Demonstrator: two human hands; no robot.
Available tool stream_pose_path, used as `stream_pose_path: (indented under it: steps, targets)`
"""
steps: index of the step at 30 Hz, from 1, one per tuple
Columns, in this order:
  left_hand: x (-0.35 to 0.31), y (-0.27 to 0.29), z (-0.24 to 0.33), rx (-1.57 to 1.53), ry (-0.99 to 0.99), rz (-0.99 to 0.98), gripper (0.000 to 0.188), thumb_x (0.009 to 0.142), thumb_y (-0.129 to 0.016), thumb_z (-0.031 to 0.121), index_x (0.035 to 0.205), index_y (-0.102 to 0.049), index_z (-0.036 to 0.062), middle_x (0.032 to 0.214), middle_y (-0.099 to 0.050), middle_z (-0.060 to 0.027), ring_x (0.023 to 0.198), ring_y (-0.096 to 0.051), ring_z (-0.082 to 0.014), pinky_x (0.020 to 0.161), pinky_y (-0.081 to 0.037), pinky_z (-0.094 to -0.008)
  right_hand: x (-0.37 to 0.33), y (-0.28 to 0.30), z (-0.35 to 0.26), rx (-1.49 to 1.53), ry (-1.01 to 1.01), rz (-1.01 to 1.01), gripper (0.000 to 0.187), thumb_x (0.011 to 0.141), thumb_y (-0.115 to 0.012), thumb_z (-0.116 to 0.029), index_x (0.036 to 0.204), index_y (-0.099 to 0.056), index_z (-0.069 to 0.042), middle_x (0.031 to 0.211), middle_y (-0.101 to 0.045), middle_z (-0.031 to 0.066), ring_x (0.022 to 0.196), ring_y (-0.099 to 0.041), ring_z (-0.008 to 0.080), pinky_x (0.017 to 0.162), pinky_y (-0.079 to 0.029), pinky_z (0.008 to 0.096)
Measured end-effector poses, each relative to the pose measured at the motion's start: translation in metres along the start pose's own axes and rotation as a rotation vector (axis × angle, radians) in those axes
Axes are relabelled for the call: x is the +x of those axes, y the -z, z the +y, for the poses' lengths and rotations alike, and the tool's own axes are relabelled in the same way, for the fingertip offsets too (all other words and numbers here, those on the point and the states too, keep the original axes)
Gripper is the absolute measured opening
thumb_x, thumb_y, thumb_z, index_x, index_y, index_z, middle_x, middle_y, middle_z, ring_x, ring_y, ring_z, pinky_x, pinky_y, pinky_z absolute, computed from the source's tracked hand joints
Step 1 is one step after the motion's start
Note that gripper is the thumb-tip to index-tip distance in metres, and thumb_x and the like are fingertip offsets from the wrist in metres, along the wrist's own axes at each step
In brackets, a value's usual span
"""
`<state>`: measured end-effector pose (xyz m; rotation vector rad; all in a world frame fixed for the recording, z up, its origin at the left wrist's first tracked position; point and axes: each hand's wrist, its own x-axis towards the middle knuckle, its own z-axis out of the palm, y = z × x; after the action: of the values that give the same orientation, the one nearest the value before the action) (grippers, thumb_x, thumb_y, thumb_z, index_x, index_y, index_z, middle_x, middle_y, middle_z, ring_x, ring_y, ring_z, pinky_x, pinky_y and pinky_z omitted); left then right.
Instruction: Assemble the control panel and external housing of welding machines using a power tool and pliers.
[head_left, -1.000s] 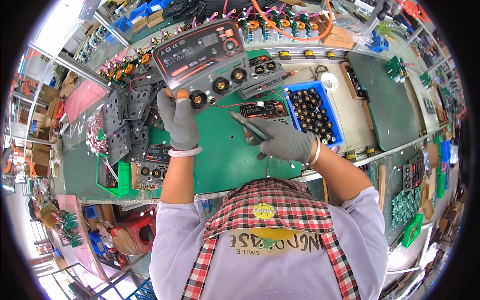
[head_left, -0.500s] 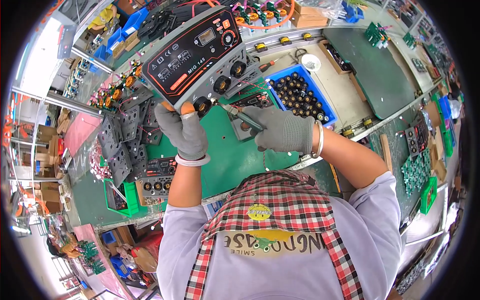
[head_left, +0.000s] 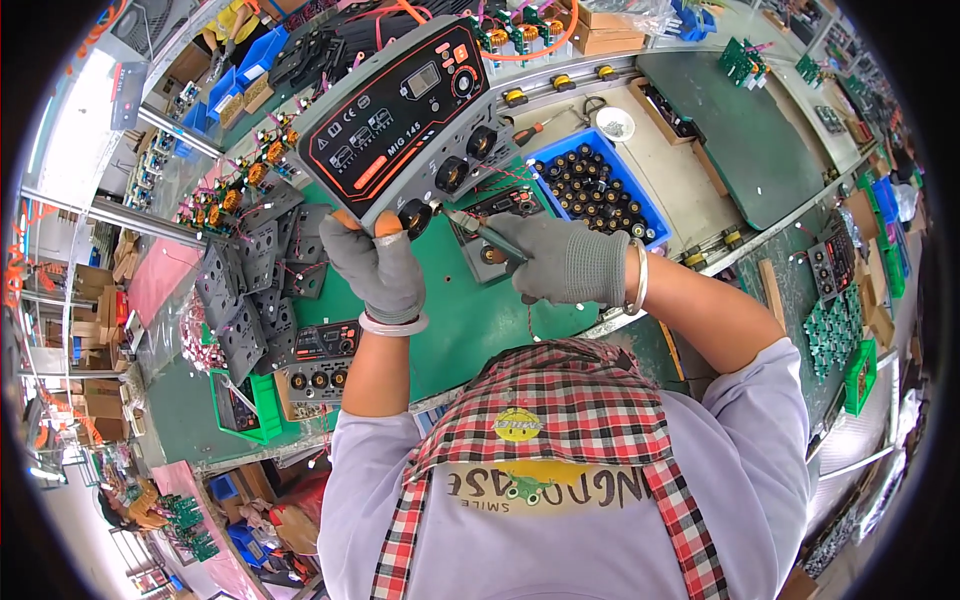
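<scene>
From where I stand, the biggest thing is the green workbench top [head_left: 460, 335], with the person at its near edge. Past its right edge lies a big dark green board [head_left: 740, 150]. The grey and black welder front panel [head_left: 400, 120] is up in the air, tilted, over the middle of the bench top. A messy heap of grey plastic panels [head_left: 235, 320] sits toward the left edge. By the right edge is a blue bin [head_left: 657, 229], full of round black sockets [head_left: 590, 192] with brass middles. A second front panel [head_left: 505, 203] lies flat just beside the bin's left side. A third front panel [head_left: 325, 360] rests at the near left corner, next to a green tray [head_left: 268, 405]. The right hand [head_left: 570, 260], in a grey glove, has its fingers wrapped tight around some pliers [head_left: 497, 240]. The left hand [head_left: 378, 265], gloved too, pinches the held panel's low corner, thumb and fingers clamped on it. The pliers' tips are right by the panel's lowest socket; I can't tell if they touch anything. A little white bowl [head_left: 601, 122] is near the bin's far edge, and so is an orange-handled screwdriver [head_left: 528, 133].
</scene>
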<state>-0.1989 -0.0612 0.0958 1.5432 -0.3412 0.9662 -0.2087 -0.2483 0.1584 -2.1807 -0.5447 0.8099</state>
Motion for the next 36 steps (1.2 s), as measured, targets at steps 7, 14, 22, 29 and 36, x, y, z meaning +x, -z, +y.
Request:
stream_pose_path:
  steps: [7, 14, 22, 29, 36]
  targets:
    - [-0.008, -0.002, 0.003, -0.002, -0.003, 0.002, 0.040, 0.079, -0.059, 0.037, 0.092, -0.044, 0.0020, 0.084, -0.048, -0.0046, 0.074, -0.045, -0.0106, 0.068, -0.038, -0.0243, -0.001, -0.006, 0.006, 0.167, -0.103, -0.070, 0.041, 0.074, -0.045, -0.010, 0.114, -0.040, -0.005, 0.076, -0.056, 0.0102, 0.056, -0.062, 0.0169, 0.035, -0.044, 0.0265]
    - [-0.008, -0.010, -0.002, -0.033, -0.035, 0.037, 0.040, 0.080, -0.058, 0.035, 0.094, -0.045, 0.0003, 0.088, -0.051, -0.0070, 0.078, -0.048, -0.0109, 0.072, -0.040, -0.0255, -0.006, -0.004, 0.008, 0.379, -0.100, -0.079, 0.038, 0.073, -0.046, -0.008, 0.109, -0.041, -0.001, 0.075, -0.056, 0.0113, 0.056, -0.062, 0.0174, 0.036, -0.045, 0.0282]
    - [-0.009, -0.013, -0.008, -0.046, -0.006, 0.023, 0.040, 0.081, -0.057, 0.036, 0.094, -0.046, 0.0000, 0.087, -0.052, -0.0068, 0.077, -0.048, -0.0120, 0.071, -0.039, -0.0256, 0.001, -0.011, 0.023, 0.610, 0.010, -0.071, 0.034, 0.071, -0.052, -0.006, 0.103, -0.042, 0.002, 0.076, -0.055, 0.0120, 0.056, -0.062, 0.0186, 0.043, -0.047, 0.0270]
    - [-0.025, -0.017, -0.004, -0.025, 0.054, -0.008, 0.031, 0.082, -0.055, 0.029, 0.093, -0.044, 0.0020, 0.086, -0.049, -0.0052, 0.074, -0.046, -0.0114, 0.068, -0.038, -0.0259, -0.007, -0.014, 0.037, 0.743, -0.026, -0.164, 0.048, 0.070, -0.048, -0.004, 0.117, -0.037, -0.001, 0.083, -0.053, 0.0103, 0.067, -0.060, 0.0186, 0.050, -0.051, 0.0271]
    - [-0.045, -0.034, -0.023, 0.146, 0.439, -0.043, 0.019, 0.085, -0.046, 0.020, 0.089, -0.043, 0.0015, 0.087, -0.047, -0.0061, 0.074, -0.043, -0.0134, 0.073, -0.037, -0.0264, -0.018, -0.016, 0.087, 0.327, -0.163, -0.112, 0.053, 0.069, -0.045, -0.002, 0.121, -0.035, -0.002, 0.096, -0.051, 0.0084, 0.080, -0.057, 0.0173, 0.061, -0.054, 0.0279]
